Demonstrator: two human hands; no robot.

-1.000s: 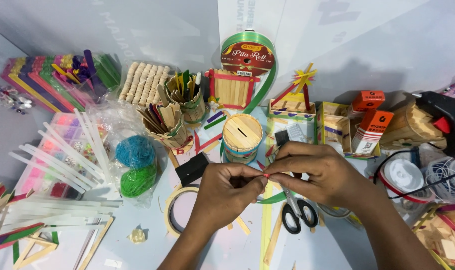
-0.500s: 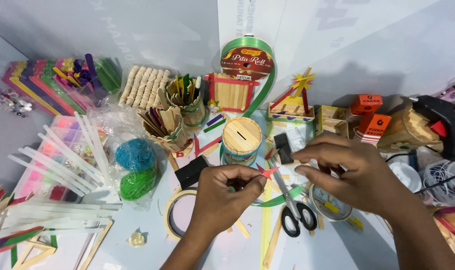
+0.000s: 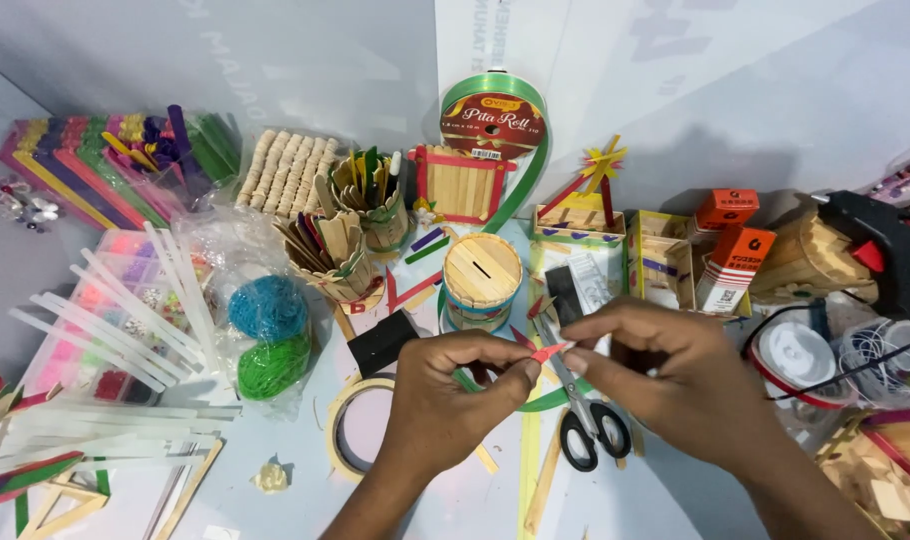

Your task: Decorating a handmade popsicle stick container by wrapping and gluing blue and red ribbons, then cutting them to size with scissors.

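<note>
Pale grey, the worktop [image 3: 455,505] carries a clutter of craft goods. At its back stands a green ribbon roll [image 3: 492,115]; to the left lie coloured craft sticks [image 3: 85,165] and a bag holding blue and green yarn balls [image 3: 267,335]. Near the middle stands a round stick-built box [image 3: 483,280] with a slot in its lid, and a black glue gun [image 3: 880,245] lies at the far right. A roll of masking tape [image 3: 350,425] lies by the left wrist, and black-handled scissors [image 3: 585,415] lie under the right hand. The left hand [image 3: 455,395] is curled nearly closed, thumb and forefinger pinching a small red star-shaped piece [image 3: 543,350] above the worktop, just in front of the box. The right hand [image 3: 665,385], fingers bent and drawn together, nips the same piece's right tip.
</note>
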